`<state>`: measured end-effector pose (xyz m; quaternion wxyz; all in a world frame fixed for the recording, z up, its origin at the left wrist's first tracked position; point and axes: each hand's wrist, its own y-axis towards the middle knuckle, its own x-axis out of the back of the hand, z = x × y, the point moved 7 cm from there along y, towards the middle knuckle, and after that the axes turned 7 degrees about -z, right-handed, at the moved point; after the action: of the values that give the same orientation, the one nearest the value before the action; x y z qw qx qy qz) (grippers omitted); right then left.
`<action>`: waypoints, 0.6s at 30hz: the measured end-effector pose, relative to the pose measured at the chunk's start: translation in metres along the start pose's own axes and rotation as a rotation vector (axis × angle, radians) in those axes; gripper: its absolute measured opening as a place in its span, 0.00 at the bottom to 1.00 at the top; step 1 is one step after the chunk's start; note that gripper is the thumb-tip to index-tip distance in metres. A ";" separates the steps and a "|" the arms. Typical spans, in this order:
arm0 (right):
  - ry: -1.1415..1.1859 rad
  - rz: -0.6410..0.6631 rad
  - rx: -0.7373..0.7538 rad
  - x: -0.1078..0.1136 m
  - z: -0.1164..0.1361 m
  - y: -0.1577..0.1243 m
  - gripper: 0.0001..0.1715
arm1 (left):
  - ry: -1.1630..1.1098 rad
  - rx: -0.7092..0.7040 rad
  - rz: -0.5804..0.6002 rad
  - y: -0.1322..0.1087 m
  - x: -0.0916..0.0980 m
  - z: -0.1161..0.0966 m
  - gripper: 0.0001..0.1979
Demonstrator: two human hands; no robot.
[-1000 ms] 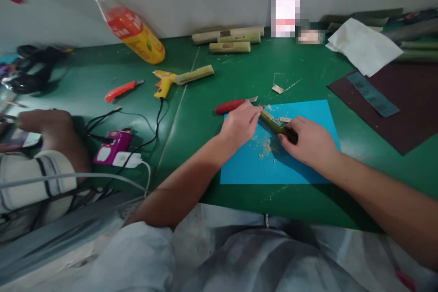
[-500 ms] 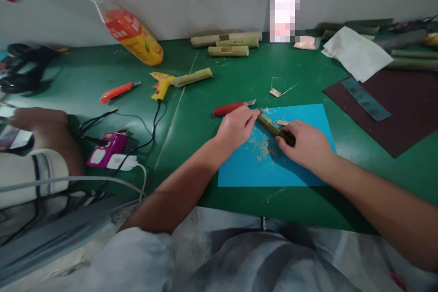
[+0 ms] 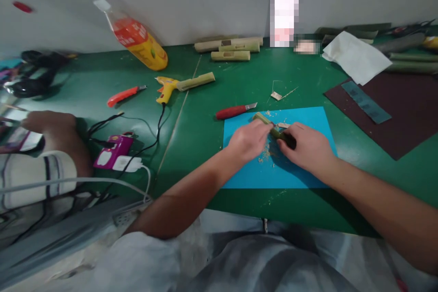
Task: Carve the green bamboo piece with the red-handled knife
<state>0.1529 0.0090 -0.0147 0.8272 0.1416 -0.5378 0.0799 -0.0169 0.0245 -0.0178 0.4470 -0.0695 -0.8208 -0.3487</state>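
My right hand (image 3: pixel 306 146) is closed around the near end of a short green bamboo piece (image 3: pixel 262 118), whose dark hollow end shows beside the thumb. The piece slants away to the left over a blue sheet (image 3: pixel 301 178) strewn with pale shavings (image 3: pixel 265 155). My left hand (image 3: pixel 249 139) has its fingers pinched together on the middle of the bamboo. Whatever they may pinch is too small to make out. A pale sliver (image 3: pixel 282 125) lies by the right fingers. Left of the sheet's far edge rests a red-handled knife (image 3: pixel 234 112).
A yellow glue gun (image 3: pixel 167 89) touches a split bamboo piece (image 3: pixel 196 81). An orange cutter (image 3: pixel 125 96), a purple power adapter (image 3: pixel 114 150) with cables and a drink bottle (image 3: pixel 143 43) are leftward. Cut bamboo tubes (image 3: pixel 231 56) line the wall. Another person's arm (image 3: pixel 58 132) reaches in at left.
My left fingers have slid along the bamboo from its far end toward my right hand, uncovering that far end. My right hand keeps its hold. The view has shifted slightly.
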 end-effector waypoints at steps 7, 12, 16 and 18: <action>-0.001 0.022 0.001 -0.001 0.000 0.001 0.14 | -0.006 -0.007 -0.074 0.005 0.006 0.002 0.14; 0.010 -0.016 -0.009 0.000 0.000 0.000 0.13 | 0.026 0.056 -0.146 0.006 0.010 0.006 0.13; 0.011 -0.008 0.009 -0.001 0.000 0.000 0.14 | -0.032 -0.009 -0.069 0.004 0.003 -0.001 0.14; 0.025 -0.010 -0.007 -0.001 -0.002 0.000 0.13 | -0.033 0.001 -0.113 0.005 0.007 0.002 0.13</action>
<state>0.1538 0.0095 -0.0164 0.8347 0.1404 -0.5271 0.0755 -0.0199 0.0282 -0.0108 0.4133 -0.0285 -0.8308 -0.3718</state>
